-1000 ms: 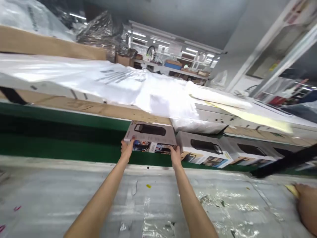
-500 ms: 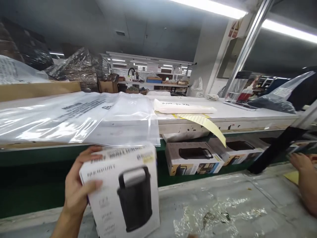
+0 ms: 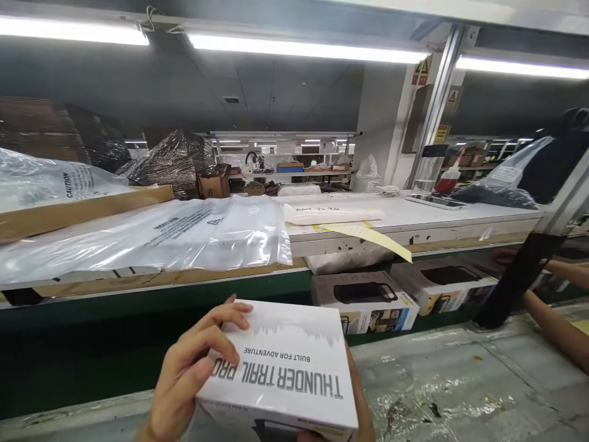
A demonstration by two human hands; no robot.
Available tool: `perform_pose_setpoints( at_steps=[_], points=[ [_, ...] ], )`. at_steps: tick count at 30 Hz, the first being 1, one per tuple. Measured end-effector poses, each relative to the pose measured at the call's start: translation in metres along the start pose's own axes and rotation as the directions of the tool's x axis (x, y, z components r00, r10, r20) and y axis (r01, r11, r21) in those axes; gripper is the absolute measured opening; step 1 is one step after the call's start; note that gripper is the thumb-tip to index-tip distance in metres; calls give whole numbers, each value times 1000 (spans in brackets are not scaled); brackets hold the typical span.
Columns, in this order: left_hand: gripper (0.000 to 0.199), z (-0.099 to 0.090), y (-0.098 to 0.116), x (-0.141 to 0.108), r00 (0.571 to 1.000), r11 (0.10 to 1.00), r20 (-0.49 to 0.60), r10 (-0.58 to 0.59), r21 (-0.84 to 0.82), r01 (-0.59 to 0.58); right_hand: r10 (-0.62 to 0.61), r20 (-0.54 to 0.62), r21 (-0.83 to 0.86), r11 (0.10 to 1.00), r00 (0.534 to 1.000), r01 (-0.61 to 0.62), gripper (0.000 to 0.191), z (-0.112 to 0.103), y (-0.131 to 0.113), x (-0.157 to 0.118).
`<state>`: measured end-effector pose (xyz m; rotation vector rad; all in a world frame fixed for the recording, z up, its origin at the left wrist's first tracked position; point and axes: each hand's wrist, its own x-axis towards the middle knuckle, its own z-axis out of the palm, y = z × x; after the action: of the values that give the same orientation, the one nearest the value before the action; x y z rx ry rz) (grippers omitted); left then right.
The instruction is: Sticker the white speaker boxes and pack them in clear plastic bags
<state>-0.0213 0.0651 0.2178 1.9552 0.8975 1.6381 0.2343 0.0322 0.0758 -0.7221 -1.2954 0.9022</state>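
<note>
A white product box [image 3: 294, 344] is tilted in front of me, and its end panel shows upside-down "THUNDER TRAIL PRO" lettering. My left hand [image 3: 188, 365] grips its left side, with fingers bent over the edge onto the printed panel. Along the right side lies my right hand [image 3: 362, 399], mostly hidden behind the box; a thumb tip shows at the lower edge. Both hands hold the box over the near worktop. Beyond it, a similar box [image 3: 365, 301] lies on the green conveyor belt [image 3: 115, 344].
Clear plastic bags [image 3: 221, 239] cover the left of the raised shelf. A yellow label strip [image 3: 381, 239] hangs from it beside a white wrapped roll [image 3: 331, 213]. Another box [image 3: 444, 279] sits farther along the belt. A black-wrapped post [image 3: 518, 279] and a co-worker's arms [image 3: 559, 331] are at right.
The box has turned so that its end panel faces up instead of its picture side. My right hand has come onto its right side. The view has tilted upward.
</note>
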Motion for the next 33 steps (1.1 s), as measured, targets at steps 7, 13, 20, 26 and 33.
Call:
perform_pose_setpoints(
  at_steps=[7,13,20,26,33],
  points=[
    [31,87,99,120,875,952,482,42,247,-183,38,-68,53,998,997,-34,132,-11,3,-5],
    [104,154,66,175,702,940,636,-321,125,317,-274,-433,-311,940,859,143,80,-118,-56,94],
    [61,156,40,177,747,853,552,-371,-117,509,-612,38,-781,475,790,406,41,-147,-110,191],
    [45,146,42,184,807,827,407,-428,-183,531,-656,106,-698,486,747,526,16,-113,-115,183],
    [26,134,45,184,832,879,321,-453,4,477,-476,61,-538,725,877,431,23,-109,-143,213]
  ],
)
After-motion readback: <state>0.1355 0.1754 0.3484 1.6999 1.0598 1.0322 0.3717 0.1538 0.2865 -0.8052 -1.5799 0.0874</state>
